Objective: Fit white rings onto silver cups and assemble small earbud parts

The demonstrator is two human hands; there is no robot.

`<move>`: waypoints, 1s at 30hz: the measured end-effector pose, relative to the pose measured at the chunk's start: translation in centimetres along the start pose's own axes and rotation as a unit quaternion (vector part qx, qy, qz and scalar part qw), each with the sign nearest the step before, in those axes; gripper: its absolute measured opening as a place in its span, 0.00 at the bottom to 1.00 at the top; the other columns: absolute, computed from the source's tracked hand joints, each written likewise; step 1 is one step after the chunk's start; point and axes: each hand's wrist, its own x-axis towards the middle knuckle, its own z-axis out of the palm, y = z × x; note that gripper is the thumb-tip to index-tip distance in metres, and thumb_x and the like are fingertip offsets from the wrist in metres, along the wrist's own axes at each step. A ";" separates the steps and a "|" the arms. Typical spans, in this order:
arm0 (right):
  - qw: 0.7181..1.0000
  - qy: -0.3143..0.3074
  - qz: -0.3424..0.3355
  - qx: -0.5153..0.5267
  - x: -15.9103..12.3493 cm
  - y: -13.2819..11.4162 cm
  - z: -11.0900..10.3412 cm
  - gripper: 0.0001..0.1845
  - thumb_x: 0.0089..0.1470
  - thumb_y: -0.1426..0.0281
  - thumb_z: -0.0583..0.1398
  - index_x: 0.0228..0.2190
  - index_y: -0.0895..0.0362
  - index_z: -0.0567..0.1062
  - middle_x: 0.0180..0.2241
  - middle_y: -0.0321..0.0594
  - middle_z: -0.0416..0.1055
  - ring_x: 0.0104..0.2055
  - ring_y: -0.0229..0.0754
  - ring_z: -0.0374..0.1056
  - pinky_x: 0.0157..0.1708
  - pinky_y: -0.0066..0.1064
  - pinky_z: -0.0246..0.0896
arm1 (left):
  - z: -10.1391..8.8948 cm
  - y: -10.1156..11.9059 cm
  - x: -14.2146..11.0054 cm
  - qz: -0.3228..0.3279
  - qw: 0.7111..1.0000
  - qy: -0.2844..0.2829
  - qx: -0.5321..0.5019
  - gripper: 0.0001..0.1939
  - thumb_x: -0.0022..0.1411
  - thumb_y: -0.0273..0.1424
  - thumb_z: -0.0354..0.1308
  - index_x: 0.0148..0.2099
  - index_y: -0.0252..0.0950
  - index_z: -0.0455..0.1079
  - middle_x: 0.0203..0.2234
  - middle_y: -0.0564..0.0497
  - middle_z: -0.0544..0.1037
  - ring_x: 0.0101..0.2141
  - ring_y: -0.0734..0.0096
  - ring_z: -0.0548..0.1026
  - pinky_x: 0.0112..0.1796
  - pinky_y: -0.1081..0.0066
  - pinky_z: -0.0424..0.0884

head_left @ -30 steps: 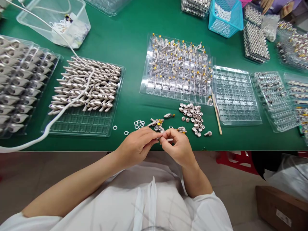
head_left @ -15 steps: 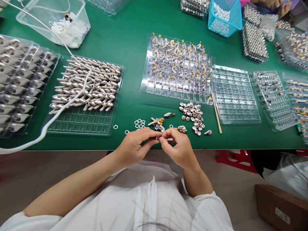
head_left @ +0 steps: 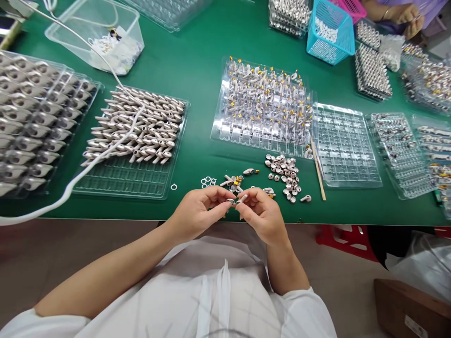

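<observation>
1. The left hand (head_left: 197,211) pinches a small round piece (head_left: 230,201) between thumb and fingers, the tips nearly closed on it.
2. The right hand (head_left: 262,211) grips a pale stem (head_left: 242,199) the same way, with only a narrow gap at the tips. Both pieces are held up just above the near edge of the green surface (head_left: 197,117); whether they touch each other I cannot tell.
3. The pair in hand looks unfinished, since no firm join shows between the two pieces.
4. Done, as far as it shows: yellow-tipped parts fill most rows of the clear tray (head_left: 225,131) beyond the hands. Whether each one is complete is too small to judge.
5. Left over: a heap of little caps (head_left: 282,171) lies to the right of the hands, white rings (head_left: 207,182) sit to the left, and a loose cluster of parts (head_left: 232,182) lies just past the fingertips. That suggests a good share of the work is not yet done.
</observation>
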 end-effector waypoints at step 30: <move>0.991 0.038 0.017 0.126 0.1 0.8 0.1 0.14 0.55 0.64 0.65 0.42 0.54 0.74 0.29 0.34 0.71 0.29 0.35 0.69 0.24 0.24 0.68 | 0.1 0.8 0.5 -0.130 0.983 -0.028 -0.124 0.12 0.52 0.33 0.68 0.38 0.30 0.80 0.26 0.49 0.83 0.28 0.70 0.80 0.33 0.73 0.79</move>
